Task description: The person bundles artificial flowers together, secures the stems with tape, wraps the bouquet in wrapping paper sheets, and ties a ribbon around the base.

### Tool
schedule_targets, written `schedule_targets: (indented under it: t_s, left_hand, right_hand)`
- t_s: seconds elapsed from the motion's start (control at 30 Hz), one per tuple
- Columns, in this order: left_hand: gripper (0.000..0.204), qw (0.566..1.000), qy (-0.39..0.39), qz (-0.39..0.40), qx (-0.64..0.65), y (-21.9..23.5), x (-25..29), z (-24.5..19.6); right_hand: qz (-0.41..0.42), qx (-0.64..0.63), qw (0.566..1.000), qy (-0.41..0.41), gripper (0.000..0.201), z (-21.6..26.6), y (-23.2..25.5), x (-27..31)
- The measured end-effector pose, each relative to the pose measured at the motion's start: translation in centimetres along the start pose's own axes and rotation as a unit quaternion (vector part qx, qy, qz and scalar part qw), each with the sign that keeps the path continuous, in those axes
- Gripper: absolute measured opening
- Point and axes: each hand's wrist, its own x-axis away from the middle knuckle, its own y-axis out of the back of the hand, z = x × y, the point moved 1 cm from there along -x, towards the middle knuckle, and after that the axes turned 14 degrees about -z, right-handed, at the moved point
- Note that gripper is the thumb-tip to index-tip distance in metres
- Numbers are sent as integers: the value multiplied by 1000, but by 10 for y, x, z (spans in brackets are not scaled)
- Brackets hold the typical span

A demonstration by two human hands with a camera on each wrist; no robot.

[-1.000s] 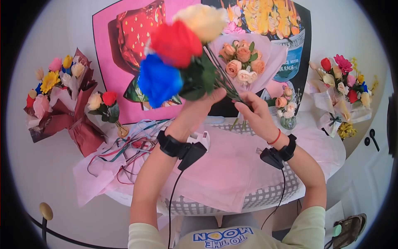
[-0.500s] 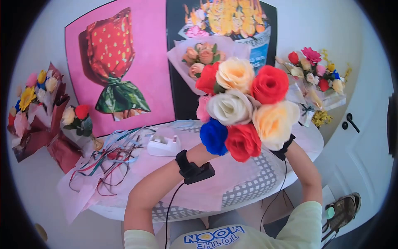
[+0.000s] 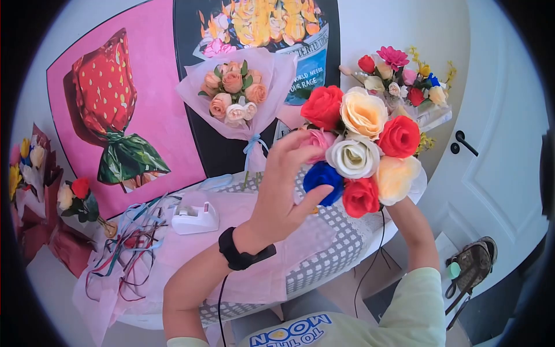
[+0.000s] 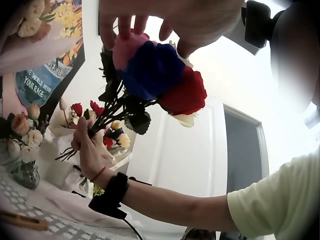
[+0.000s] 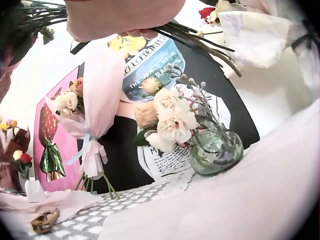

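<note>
A bunch of artificial roses (image 3: 354, 156) in red, cream, white, pink and blue is held up over the table's right side. My right hand (image 4: 89, 147) grips its dark stems (image 4: 107, 112) low down, as the left wrist view shows; the blooms hide that hand in the head view. My left hand (image 3: 280, 188) is at the bunch's left side, fingers spread. Its fingertips rest at the pink rose (image 3: 318, 146), and the thumb lies over the blue rose (image 3: 324, 182). Stem ends (image 5: 215, 50) stick out past the right hand in the right wrist view.
On the table lie tangled ribbons (image 3: 130, 248), a white tape dispenser (image 3: 195, 218) and pink wrapping paper (image 3: 248, 272). A wrapped peach rose bouquet (image 3: 234, 95) leans against the posters behind. A glass vase (image 5: 216, 150) of flowers and another bouquet (image 3: 404, 81) stand right.
The bunch has turned so its blooms face the head camera, and has moved right. My left hand has left the stems and come up to the blooms. The head view has swung right.
</note>
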Motion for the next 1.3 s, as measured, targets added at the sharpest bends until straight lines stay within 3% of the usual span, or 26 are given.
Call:
schedule_targets:
  t_s: [0.07, 0.17, 0.2, 0.23, 0.27, 0.37, 0.47, 0.9, 0.97, 1.0, 1.13, 1.23, 1.3]
  left_hand:
    - [38, 993, -27, 81, -75, -4, 0, -1]
    - [38, 991, -52, 107, -66, -7, -1, 1]
    - [39, 988, -59, 128, -58, -8, -3, 0]
    - [40, 992, -60, 100, -38, -10, -6, -2]
    - [40, 992, -61, 101, -34, -11, -9, -3]
    - [42, 990, -76, 15, -120, -12, -21, -7]
    - [38, 976, -116, 63, -175, -12, -31, -1]
    - [13, 982, -82, 100, -136, -20, -16, 12]
    - [11, 974, -132, 105, -150, -19, -16, 12]
    - [11, 974, -133, 105, -150, -19, -16, 12]
    - [18, 970, -137, 153, -128, -12, -15, 2]
    - [26, 982, -111, 135, -75, -8, -20, -3]
    - [35, 992, -75, 79, -57, -7, -23, -3]
  right_hand:
    - [4, 4, 1000, -4, 25, -8, -4, -9]
    - [6, 13, 1000, -7, 25, 9, 16, 23]
    - [6, 16, 1000, -7, 25, -6, -14, -16]
    - [5, 21, 1000, -8, 25, 3, -6, 12]
    - [4, 25, 1000, -8, 25, -8, -29, -34]
    - [2, 33, 999, -9, 25, -8, -30, -39]
    - [4, 34, 999, -9, 24, -15, -25, -50]
    - [9, 33, 999, -16, 24, -15, -18, -25]
    - [8, 35, 999, -17, 24, -13, -16, -13]
    - [8, 35, 999, -18, 24, -4, 15, 35]
    - [7, 36, 999, -20, 24, -1, 15, 46]
    - [6, 36, 999, -19, 24, -19, 16, 8]
    - [8, 34, 999, -19, 24, -15, 29, 31]
